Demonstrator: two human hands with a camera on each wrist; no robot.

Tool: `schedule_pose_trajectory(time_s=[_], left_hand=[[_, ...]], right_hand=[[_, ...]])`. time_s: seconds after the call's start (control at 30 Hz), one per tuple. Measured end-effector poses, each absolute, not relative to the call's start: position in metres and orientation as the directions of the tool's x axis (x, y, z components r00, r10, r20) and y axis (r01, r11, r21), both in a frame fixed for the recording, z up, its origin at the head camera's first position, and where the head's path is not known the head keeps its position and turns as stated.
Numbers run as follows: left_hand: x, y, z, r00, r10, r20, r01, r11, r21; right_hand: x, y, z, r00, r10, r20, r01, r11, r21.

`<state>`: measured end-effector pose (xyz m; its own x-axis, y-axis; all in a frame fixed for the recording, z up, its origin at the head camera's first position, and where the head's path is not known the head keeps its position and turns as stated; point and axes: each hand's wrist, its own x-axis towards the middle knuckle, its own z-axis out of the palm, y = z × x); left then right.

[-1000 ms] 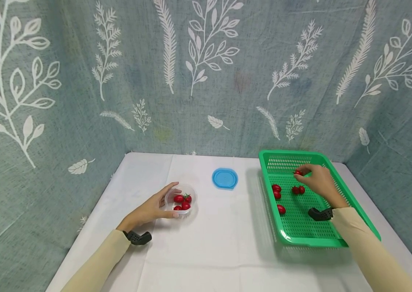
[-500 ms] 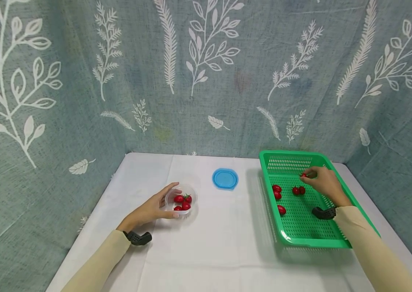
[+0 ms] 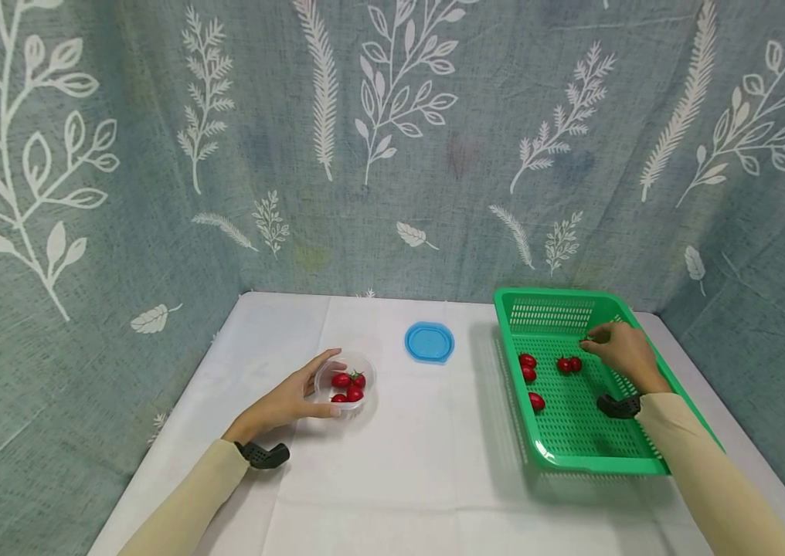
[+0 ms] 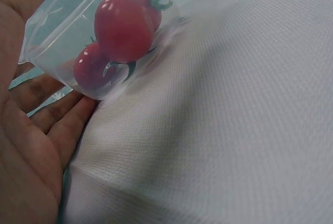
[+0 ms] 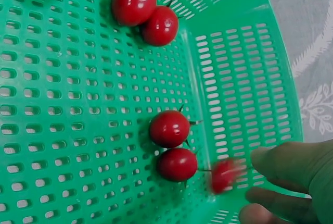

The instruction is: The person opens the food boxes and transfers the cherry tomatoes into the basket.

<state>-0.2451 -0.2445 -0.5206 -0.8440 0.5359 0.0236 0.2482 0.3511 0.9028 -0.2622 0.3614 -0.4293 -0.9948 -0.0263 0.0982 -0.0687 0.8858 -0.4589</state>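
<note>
My left hand (image 3: 295, 394) holds a clear plastic container (image 3: 365, 363) around its side, thumb in front and fingers behind. Several cherry tomatoes (image 4: 124, 28) lie inside it. On the right, my right hand (image 3: 622, 355) reaches into a green basket (image 3: 590, 463). In the right wrist view, its thumb and fingers (image 5: 281, 164) are parted, just beside a motion-blurred cherry tomato (image 5: 225, 175) near the basket's wall. Close by sit a pair of tomatoes (image 5: 169, 128) with green stems. More tomatoes (image 3: 536, 401) lie along the basket's left side.
A blue lid (image 3: 429, 342) lies on the white tablecloth (image 3: 406, 455) between the container and the basket. A grey-green patterned curtain (image 3: 392, 193) stands behind and beside the table. The basket's raised rim surrounds the right hand.
My right hand has drawn right and slightly nearer within the basket. The tomato at its fingertips, pinched earlier, now shows apart from the parted fingers. The left hand and container stay put.
</note>
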Motion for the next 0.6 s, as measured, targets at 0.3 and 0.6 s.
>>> schedule_pose_trajectory(time_s=[0.3, 0.6], left_hand=[[-0.243, -0.244, -0.518, -0.858, 0.514, -0.002, 0.221, 0.372, 0.901], [-0.245, -0.244, -0.520, -0.851, 0.524, 0.012, 0.232, 0.357, 0.905]], right_hand=[[-0.261, 0.355, -0.425, -0.992, -0.002, 0.128, -0.062, 0.883, -0.466], [-0.259, 0.326, -0.411, -0.978, -0.080, 0.191, -0.160, 0.876, -0.455]])
